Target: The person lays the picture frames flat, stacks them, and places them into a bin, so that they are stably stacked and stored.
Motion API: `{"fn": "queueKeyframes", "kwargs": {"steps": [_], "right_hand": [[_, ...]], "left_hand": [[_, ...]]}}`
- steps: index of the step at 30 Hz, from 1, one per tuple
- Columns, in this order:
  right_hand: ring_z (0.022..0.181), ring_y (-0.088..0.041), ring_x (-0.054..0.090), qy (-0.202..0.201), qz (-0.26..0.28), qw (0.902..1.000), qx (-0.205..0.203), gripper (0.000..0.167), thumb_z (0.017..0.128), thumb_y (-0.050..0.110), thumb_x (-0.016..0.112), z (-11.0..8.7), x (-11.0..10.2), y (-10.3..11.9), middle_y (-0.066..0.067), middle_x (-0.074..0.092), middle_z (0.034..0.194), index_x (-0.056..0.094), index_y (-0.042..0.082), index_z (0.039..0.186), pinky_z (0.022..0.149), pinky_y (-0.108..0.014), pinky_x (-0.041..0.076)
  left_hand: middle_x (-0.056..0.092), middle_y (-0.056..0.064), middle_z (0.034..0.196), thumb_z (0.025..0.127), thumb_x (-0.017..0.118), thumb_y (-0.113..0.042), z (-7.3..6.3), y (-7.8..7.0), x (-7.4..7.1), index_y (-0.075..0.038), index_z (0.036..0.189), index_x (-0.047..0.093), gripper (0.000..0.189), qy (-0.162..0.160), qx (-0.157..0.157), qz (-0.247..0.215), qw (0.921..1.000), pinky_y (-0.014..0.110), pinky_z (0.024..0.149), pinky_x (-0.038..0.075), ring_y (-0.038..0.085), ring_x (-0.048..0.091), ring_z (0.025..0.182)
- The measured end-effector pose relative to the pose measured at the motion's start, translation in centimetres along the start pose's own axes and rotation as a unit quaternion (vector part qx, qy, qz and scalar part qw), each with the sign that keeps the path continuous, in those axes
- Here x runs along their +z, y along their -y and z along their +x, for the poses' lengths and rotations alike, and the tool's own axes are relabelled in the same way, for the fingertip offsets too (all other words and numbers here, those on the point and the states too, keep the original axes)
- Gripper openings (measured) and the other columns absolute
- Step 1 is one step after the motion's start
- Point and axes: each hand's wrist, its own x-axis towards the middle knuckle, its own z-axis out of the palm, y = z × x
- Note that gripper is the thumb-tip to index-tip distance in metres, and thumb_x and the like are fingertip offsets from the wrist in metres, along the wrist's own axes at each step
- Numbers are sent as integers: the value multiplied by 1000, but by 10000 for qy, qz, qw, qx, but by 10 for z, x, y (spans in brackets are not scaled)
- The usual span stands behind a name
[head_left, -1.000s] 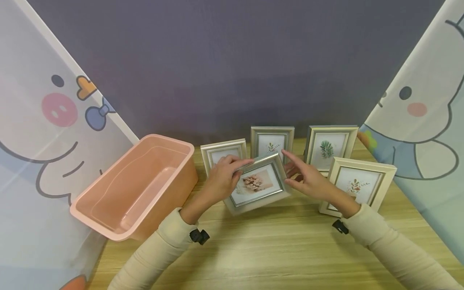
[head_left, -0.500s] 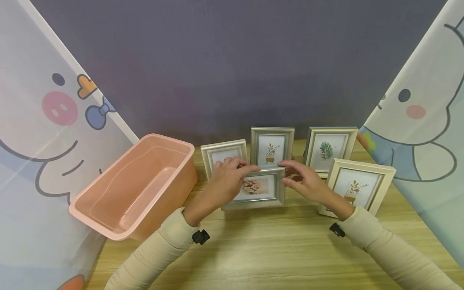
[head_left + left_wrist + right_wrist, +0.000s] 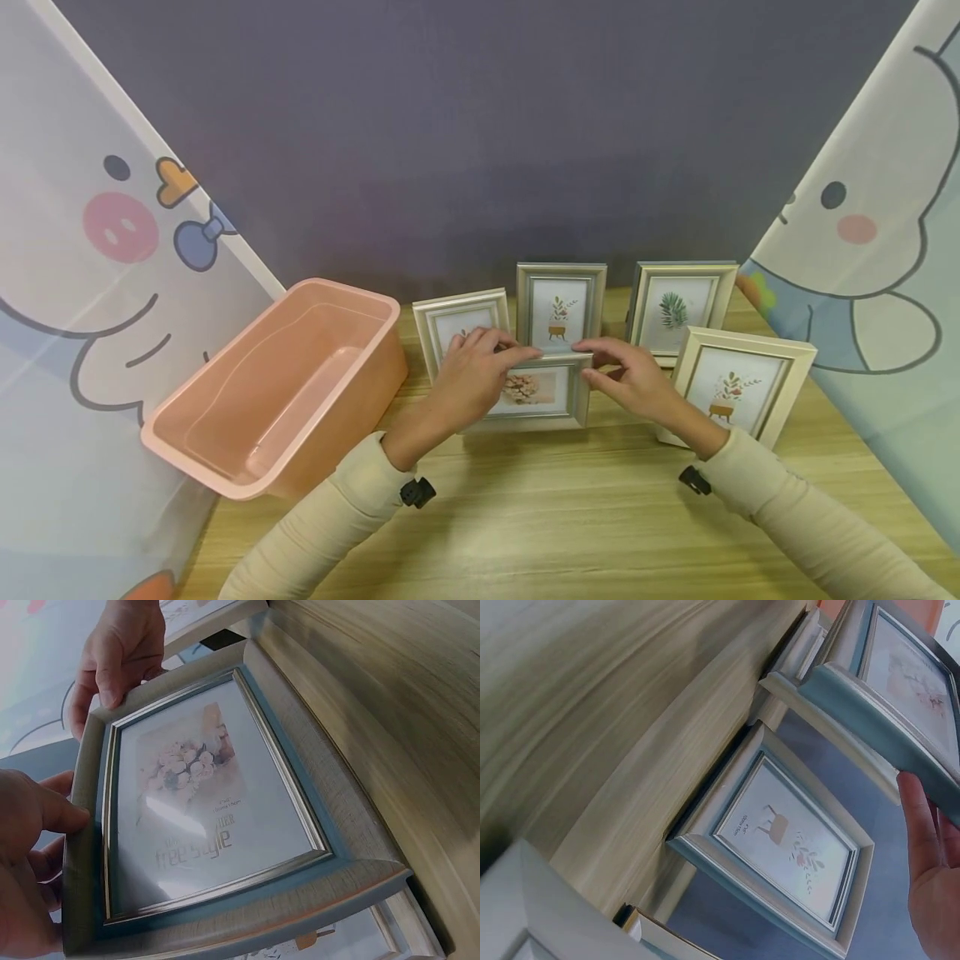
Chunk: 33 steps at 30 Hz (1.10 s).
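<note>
A silver-grey picture frame with a flower photo stands sideways on the table, its long side down. My left hand pinches its top edge, thumb in front and fingers behind. At the top right corner my right hand holds it between thumb and fingers. In the left wrist view both the left hand and the right hand grip the same edge of the picture frame. Only part of the right hand shows in the right wrist view, against the picture frame.
Behind stand a cream frame and a grey potted-plant frame. Right of them are a green-leaf frame and a cream potted-plant frame. A pink plastic bin occupies the left side of the wooden table.
The flower-photo frame has come down from a tilt to level and upright on the table. Both hands lowered with it; more of the potted-plant frame behind shows. The last half second brings little motion.
</note>
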Motion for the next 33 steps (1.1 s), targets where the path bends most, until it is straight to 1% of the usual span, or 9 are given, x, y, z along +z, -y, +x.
{"fn": "queueKeyframes", "kwargs": {"steps": [3,7,13,16,19,22,25,28,33], "right_hand": [[75,-11,72,-28,1,10000,-15,40,90,-11,67,0,0,0,-20,72,95,63,-2,129,61,-27,62],[70,-14,73,-64,39,10000,-29,39,91,-11,66,1,1,0,-21,70,94,63,-2,129,59,-30,62],[66,-15,73,-123,66,9998,-154,40,90,-13,66,1,2,-1,-21,69,94,63,-2,129,58,-25,61],[65,-15,73,-174,-43,9997,-184,40,89,-13,67,0,1,-1,-19,70,94,64,-1,128,57,-23,60],[63,-9,71,-212,-124,9997,-52,40,90,-11,67,-2,-1,1,-16,69,91,64,0,128,57,-23,60],[64,-4,70,-237,-140,9996,80,39,91,-10,67,-2,-3,3,-16,67,89,64,0,128,57,-26,60],[62,-10,70,-264,-153,9995,95,39,91,-9,67,-3,-6,5,-14,65,86,64,0,129,56,-27,60],[61,-16,71,-302,-189,9994,18,39,90,-11,67,-4,-9,5,-13,65,85,64,-1,128,55,-26,59],[62,-14,70,-377,-140,9992,-44,41,89,-14,67,-6,-15,5,-11,64,82,64,-2,127,55,-28,60]], "left_hand": [[67,-1,121,92,66,1,0,0,0,-38,130,68,55,53,-18,-59,10000,40,79,45,25,60,112],[67,-1,120,93,66,0,0,0,1,-37,131,68,53,13,-6,-111,9999,41,79,44,25,59,112],[68,-1,121,93,67,-2,-1,2,1,-36,130,69,51,-28,10,-199,9998,41,80,47,25,60,111],[70,0,117,94,70,-7,-2,7,1,-35,127,72,43,-214,126,-214,9995,40,77,51,24,63,106],[71,0,113,93,72,-9,-3,13,1,-32,122,75,37,-523,293,-179,9980,37,70,52,22,66,98],[71,-1,110,91,72,-7,-5,19,0,-30,120,76,36,-671,357,-215,9969,35,68,53,21,66,92],[71,0,108,91,74,-7,-8,24,-3,-27,118,77,34,-675,313,-312,9967,36,74,55,20,66,92],[71,2,108,90,76,-8,-11,29,-6,-26,117,78,32,-630,178,-467,9968,36,79,55,21,65,92],[71,4,114,90,76,-7,-17,40,-11,-22,115,78,29,-546,-159,-978,9936,36,81,56,24,65,99]]}}
